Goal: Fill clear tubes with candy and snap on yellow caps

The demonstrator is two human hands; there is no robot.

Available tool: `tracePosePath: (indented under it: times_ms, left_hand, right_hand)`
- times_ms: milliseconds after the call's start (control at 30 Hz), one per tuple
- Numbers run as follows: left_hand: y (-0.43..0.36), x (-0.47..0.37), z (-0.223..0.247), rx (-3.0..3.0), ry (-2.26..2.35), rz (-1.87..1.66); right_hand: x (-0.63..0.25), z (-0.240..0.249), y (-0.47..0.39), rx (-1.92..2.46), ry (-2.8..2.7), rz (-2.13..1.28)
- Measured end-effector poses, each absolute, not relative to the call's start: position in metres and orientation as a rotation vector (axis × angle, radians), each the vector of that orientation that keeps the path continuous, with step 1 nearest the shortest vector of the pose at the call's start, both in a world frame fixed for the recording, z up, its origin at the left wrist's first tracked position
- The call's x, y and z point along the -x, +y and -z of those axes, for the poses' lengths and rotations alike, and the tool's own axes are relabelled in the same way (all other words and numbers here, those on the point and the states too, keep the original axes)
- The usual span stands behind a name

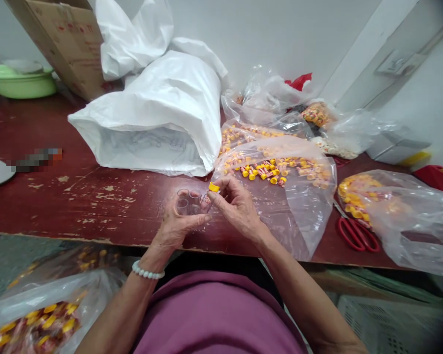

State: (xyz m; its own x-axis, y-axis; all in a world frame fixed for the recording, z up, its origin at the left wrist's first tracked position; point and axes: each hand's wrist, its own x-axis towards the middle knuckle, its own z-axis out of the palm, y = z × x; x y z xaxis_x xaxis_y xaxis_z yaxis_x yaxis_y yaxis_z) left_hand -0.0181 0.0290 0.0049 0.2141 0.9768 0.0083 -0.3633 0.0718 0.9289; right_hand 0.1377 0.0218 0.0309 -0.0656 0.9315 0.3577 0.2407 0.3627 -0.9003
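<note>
Near the front edge of a worn red counter [96,206], the left hand [177,221] has its grip curled around several clear tubes [188,202]. The right hand [238,204] has thumb and fingers clamped on a yellow-capped piece [214,187], just above the tubes. Behind them lie an open white sack [162,98] and loose yellow-capped pieces [266,171]; red-handled scissors [358,234] rest by the front edge, right.

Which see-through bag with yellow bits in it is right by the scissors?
The clear plastic bag farthest to the right. It lies right beside the red-handled scissors; the others are farther from them.
</note>
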Motion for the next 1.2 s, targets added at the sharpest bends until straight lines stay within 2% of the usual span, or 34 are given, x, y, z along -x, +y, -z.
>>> tracePosePath:
  times_ms: [300,533,800,1033,1200]
  left_hand:
    - [0.022,0.017,-0.010,-0.778,0.793,-1.207]
    - [0.016,0.010,-0.016,-0.701,0.784,-1.101]
    - [0.019,0.008,-0.016,-0.578,0.637,-0.955]
    - [0.016,0.009,-0.015,-0.628,0.773,-1.121]
    - [0.016,0.013,-0.016,-0.587,0.757,-1.115]
  right_hand:
    - [-0.152,-0.034,0.009,0.980,-2.033,-0.370]
    - [-0.143,-0.022,0.002,1.052,-1.919,-0.397]
    - [-0.144,-0.033,0.000,1.076,-1.899,-0.536]
    - [-0.149,-0.024,0.003,1.070,-1.998,-0.246]
    - [-0.144,-0.024,0.000,1.074,-1.959,-0.334]
